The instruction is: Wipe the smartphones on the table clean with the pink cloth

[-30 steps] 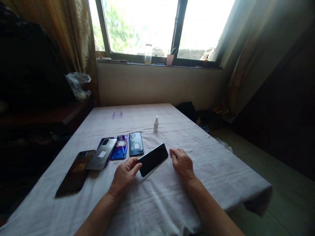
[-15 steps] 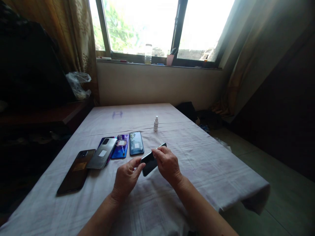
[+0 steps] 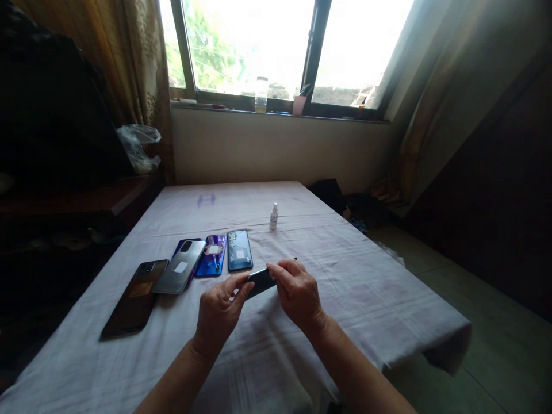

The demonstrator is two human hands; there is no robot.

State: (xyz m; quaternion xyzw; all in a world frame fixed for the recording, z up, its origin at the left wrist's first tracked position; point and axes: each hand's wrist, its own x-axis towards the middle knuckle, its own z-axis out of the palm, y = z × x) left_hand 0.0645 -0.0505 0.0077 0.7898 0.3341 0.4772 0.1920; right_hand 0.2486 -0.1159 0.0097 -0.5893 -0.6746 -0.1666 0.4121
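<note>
A dark smartphone (image 3: 260, 282) is held tilted above the cloth, its dark face partly covered by my fingers. My left hand (image 3: 221, 306) pinches its left end between thumb and fingers. At its right end, my right hand (image 3: 297, 292) is closed on the edge, the fingertips hidden in part. Just beyond lie a blue-grey phone (image 3: 239, 250) and a purple-blue phone (image 3: 211, 256), each with a pale label. A silver phone (image 3: 180, 268) rests on top of another purple one, and a larger brown-black phone (image 3: 135, 299) lies at the left.
A small white bottle (image 3: 273, 217) stands upright beyond my hands on the cloth-covered table (image 3: 353, 287). The table's right edge drops to a tiled floor (image 3: 435, 276). A plastic bag (image 3: 138, 148) sits on a dark cabinet at the left. A jar (image 3: 261, 95) stands on the windowsill.
The phone in my hands has tipped, so its face now looks narrower. My right hand has shifted slightly right and down. The other phones and the bottle have stayed put.
</note>
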